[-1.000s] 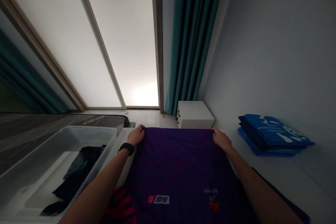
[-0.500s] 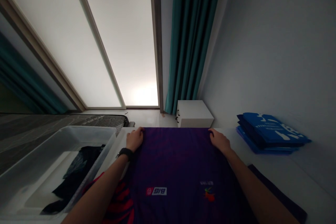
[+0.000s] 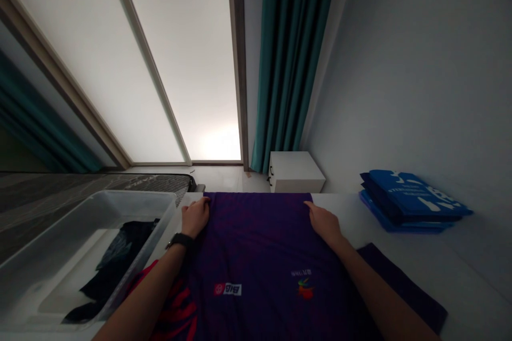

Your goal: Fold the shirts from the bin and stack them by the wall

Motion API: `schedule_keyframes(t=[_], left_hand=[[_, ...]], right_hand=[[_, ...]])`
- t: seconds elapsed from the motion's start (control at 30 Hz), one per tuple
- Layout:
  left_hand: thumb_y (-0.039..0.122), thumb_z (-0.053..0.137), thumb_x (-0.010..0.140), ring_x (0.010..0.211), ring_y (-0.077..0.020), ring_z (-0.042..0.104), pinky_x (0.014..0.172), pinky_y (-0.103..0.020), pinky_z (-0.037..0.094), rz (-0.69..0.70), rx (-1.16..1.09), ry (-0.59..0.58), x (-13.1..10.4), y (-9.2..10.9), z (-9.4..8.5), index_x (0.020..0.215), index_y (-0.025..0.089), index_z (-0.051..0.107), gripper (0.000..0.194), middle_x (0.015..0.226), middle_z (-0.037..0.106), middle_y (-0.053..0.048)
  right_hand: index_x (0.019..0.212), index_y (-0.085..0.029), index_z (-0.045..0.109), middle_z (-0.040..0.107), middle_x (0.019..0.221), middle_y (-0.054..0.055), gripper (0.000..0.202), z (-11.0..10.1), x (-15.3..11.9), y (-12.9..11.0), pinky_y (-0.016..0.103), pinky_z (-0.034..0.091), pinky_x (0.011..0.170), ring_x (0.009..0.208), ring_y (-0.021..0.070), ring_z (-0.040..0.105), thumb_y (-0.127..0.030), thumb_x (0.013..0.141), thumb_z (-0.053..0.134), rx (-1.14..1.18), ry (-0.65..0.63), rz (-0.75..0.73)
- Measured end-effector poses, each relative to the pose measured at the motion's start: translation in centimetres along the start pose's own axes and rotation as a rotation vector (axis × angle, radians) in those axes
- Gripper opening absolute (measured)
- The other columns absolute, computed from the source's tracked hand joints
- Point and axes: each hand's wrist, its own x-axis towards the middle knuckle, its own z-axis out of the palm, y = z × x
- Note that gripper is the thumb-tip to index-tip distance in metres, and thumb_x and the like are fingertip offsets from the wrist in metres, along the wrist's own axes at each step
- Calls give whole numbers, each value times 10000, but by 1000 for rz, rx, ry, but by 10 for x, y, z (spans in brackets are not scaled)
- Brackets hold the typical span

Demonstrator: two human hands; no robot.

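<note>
A dark purple sports jersey lies spread over the white table, its printed badges upside down to me and a red-striped part at the left. My left hand, with a black watch on its wrist, pinches the jersey's far left corner. At the far right corner, my right hand has thumb and fingers closed on the fabric. A dark sleeve reaches out on the right beyond my forearm. The near part of the jersey runs out of view.
On the left stands a clear plastic bin with dark clothes in it. A stack of folded blue garments sits at the right by the wall. Beyond the table's far edge is a white cabinet beside a teal curtain.
Both hands have shifted a little to the left, drawing the jersey along with them. The dark sleeve on the right has slid left too.
</note>
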Motion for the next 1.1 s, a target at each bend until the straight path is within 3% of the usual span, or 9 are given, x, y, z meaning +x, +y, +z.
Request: schedule_keyframes(t=[0.17, 0.3, 0.43, 0.57, 0.7, 0.83, 0.97, 1.1], left_hand=[[261, 340, 956, 1111, -237, 598, 916, -393, 341, 184, -65, -28, -8, 29, 12, 1161, 232, 603, 335, 1176, 689, -81], [238, 312, 965, 1111, -244, 588, 921, -410, 330, 128, -46, -17, -11, 33, 14, 1218, 221, 587, 374, 1208, 674, -102], [212, 315, 953, 1081, -270, 590, 921, -441, 329, 55, 20, -3, -10, 16, 8, 1255, 202, 576, 400, 1167, 682, -126], [259, 373, 933, 1094, -319, 560, 928, -470, 351, 110, 124, -7, -12, 6, -2, 1231, 182, 603, 384, 1102, 671, -160], [325, 404, 934, 1237, -336, 461, 989, -457, 364, 215, 151, 76, -14, 20, -2, 1313, 151, 540, 438, 1320, 544, -186], [380, 368, 963, 1362, -284, 372, 1112, -404, 294, 368, 80, 22, -16, 44, 14, 1402, 152, 454, 501, 1465, 444, -138], [414, 337, 973, 1433, -263, 283, 1171, -409, 212, 334, 80, -66, -18, 55, 32, 1444, 130, 402, 554, 1533, 360, -128], [448, 318, 973, 1457, -248, 224, 1184, -431, 175, 301, 95, -115, -10, 55, 33, 1473, 138, 359, 589, 1557, 304, -115]], right_hand=[[1403, -259, 493, 706, 1072, 160, 499, -6, -5, 35, 402, 499, 772, 905, 289, 689, -208, 938, 319, -52, -19, 232], [1403, -281, 490, 701, 1087, 150, 496, -6, -9, 50, 425, 496, 789, 924, 295, 684, -239, 946, 300, -49, -27, 230], [1384, -268, 506, 691, 1128, 133, 482, -3, -6, 43, 417, 492, 788, 946, 295, 673, -260, 965, 268, -34, -25, 161], [1375, -226, 505, 678, 1124, 143, 465, -5, 0, 33, 402, 480, 801, 967, 290, 649, -239, 957, 302, -48, -8, 118], [1334, -153, 534, 621, 1180, 177, 445, -5, 3, 21, 401, 418, 937, 1117, 290, 557, -191, 932, 349, -130, 135, -51], [1429, -112, 420, 478, 1422, 164, 510, 8, 4, -1, 387, 310, 1091, 1315, 263, 420, -313, 969, 335, -59, 95, -221], [1482, -89, 333, 294, 1554, 158, 612, 22, 8, -12, 429, 172, 1173, 1444, 263, 230, -442, 984, 286, -32, 2, -200], [1507, -81, 270, 221, 1579, 149, 652, 25, 18, -7, 447, 120, 1186, 1465, 251, 158, -472, 986, 238, -41, -16, -181]])
